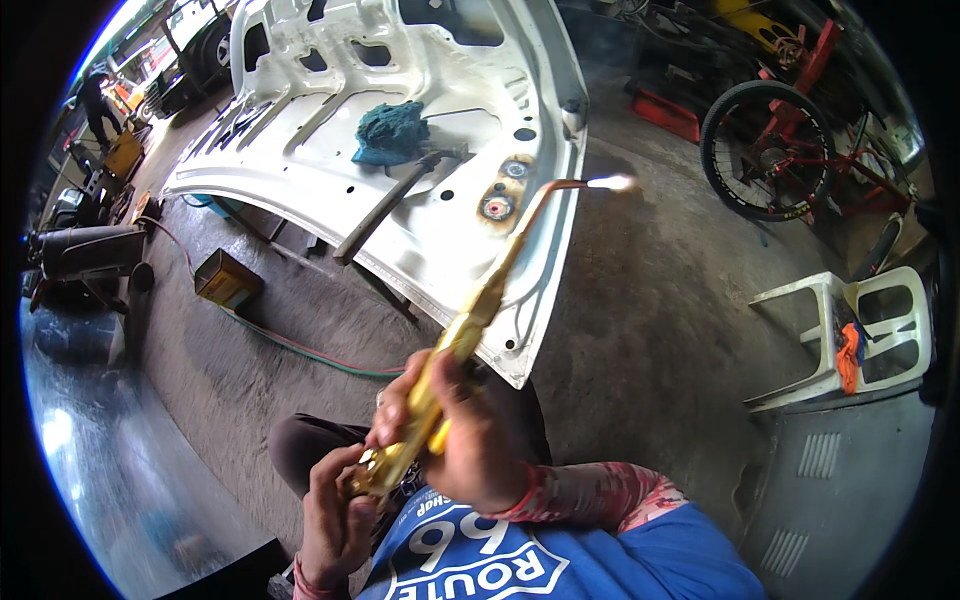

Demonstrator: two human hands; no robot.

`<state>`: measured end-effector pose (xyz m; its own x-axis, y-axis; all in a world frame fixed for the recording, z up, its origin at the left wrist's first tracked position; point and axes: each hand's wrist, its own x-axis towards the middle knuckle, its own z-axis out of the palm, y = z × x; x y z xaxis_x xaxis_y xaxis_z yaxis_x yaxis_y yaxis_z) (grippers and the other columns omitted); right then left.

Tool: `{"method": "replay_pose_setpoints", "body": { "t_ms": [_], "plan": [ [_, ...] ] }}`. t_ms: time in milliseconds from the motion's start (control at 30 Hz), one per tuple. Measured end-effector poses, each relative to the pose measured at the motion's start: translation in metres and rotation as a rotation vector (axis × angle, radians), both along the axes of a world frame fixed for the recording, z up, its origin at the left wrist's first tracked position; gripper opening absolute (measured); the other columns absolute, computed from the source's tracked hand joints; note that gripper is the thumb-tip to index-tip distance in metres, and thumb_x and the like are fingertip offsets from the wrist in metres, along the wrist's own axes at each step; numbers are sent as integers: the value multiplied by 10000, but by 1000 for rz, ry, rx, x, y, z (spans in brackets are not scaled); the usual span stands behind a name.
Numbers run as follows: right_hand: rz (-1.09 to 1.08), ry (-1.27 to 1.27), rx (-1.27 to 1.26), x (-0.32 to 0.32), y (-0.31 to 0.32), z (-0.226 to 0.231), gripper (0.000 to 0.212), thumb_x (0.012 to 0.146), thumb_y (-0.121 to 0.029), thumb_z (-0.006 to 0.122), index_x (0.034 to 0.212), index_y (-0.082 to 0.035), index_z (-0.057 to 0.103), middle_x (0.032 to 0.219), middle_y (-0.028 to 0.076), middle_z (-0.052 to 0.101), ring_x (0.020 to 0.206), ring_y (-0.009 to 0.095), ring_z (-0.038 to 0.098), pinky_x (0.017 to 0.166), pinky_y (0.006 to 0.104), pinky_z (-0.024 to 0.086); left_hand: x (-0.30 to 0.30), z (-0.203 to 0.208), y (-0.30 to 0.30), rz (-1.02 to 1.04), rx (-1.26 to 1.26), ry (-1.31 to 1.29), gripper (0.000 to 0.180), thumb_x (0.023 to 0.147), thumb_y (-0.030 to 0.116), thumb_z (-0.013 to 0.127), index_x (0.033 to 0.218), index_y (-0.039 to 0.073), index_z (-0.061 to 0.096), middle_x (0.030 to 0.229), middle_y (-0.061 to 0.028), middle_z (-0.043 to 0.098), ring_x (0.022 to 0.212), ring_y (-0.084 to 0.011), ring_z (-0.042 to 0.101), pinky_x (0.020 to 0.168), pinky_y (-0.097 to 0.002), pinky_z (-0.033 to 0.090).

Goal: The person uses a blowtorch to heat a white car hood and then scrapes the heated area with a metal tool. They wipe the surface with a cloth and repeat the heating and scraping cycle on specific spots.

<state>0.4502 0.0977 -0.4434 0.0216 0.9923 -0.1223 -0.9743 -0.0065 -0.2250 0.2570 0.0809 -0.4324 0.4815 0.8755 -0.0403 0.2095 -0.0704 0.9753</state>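
Observation:
A brass gas torch [484, 303] slants up and away from me, held in my right hand [480, 455], whose fingers wrap its handle. Its bent copper tip carries a bright white flame [612, 183], just past the right edge of a white car hood [460, 262]. My left hand [335, 515] is closed on the torch's rear end, fingers at the brass valve fittings. On the hood's near right part are two scorched round spots, the nearer one [497, 208] reddish in its middle. A hammer [395, 205] and a crumpled teal cloth [390, 132] lie on the hood.
Red and green hoses [300, 350] run across the floor at left, past a rectangular tin [228, 278]. To the right stand a bicycle wheel [768, 150] on a red frame and a white plastic chair [830, 340] with an orange cloth. Another person [97, 105] stands far left.

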Motion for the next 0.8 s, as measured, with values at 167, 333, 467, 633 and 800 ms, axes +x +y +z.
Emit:
{"method": "replay_pose_setpoints", "body": {
  "t_ms": [167, 333, 467, 633, 800],
  "plan": [
    [289, -192, 106, -35, 3, -18, 364, 1075, -426, 451, 1103, -68, 515, 970, 72, 619, 951, 153, 642, 903, 320, 511, -30, -2, -35, 316, 84, 167, 454, 1065, 418, 438, 1282, 21, 477, 957, -94, 621, 723, -108, 610, 610, -209, 472],
    [437, -557, 417, -39, -3, -38, 363, 1057, -349, 545, 1242, -37, 553, 1088, 27, 563, 991, 81, 540, 856, 232, 454, -44, -2, -67, 543, -9, 103, 360, 1033, 303, 592, 1276, 40, 565, 987, -76, 665, 772, -120, 587, 647, -246, 485],
    [531, -888, 685, -29, 1, -70, 386, 1030, -232, 597, 1344, -17, 530, 1097, 39, 585, 868, 88, 558, 776, 231, 490, -44, 4, -70, 514, -101, -68, 352, 1063, 323, 502, 1280, 54, 567, 1026, -103, 674, 774, -123, 587, 657, -249, 487],
    [848, -486, 361, -48, -5, -89, 426, 1026, -299, 615, 1303, 17, 548, 983, 27, 622, 685, 54, 537, 609, 210, 467, -48, 3, -38, 441, -89, 75, 519, 1046, 502, 448, 1249, 30, 519, 706, -27, 619, 529, -55, 508, 481, -182, 340],
    [830, -272, 270, -72, 7, -110, 419, 1043, -270, 584, 1359, -2, 521, 855, -3, 555, 703, 58, 511, 628, 229, 434, -62, -6, 2, 271, -122, 9, 492, 1045, 424, 492, 1270, -12, 519, 878, -73, 654, 645, -72, 585, 528, -193, 411]
  ]
}}
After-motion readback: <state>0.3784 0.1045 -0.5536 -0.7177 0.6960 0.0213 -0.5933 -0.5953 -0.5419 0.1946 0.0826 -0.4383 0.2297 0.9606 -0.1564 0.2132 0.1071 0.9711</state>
